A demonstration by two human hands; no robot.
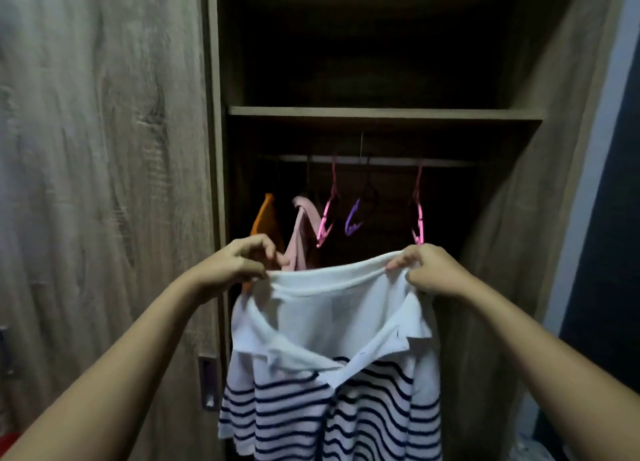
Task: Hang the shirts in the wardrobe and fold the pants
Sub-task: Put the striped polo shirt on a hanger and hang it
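Observation:
A white polo shirt with navy stripes (pixel 332 374) hangs in front of the open wardrobe, held up by its back neckline. My left hand (pixel 235 263) pinches the left end of that edge and my right hand (pixel 429 270) pinches the right end, stretching it between them. The collar flops forward below. Behind, a rail (pixel 374 160) carries an orange garment (pixel 265 218), a pink garment (pixel 304 232), two pink hangers (pixel 327 218) (pixel 418 214) and a purple hanger (pixel 353 218). No hanger is visible inside the striped shirt.
A wooden shelf (pixel 381 113) spans the wardrobe above the rail. The sliding door (pixel 104 183) stands at the left with a recessed handle (pixel 209 381). The wardrobe's right side panel (pixel 512 218) borders a pale wall. Something red (pixel 8 441) lies at the bottom left.

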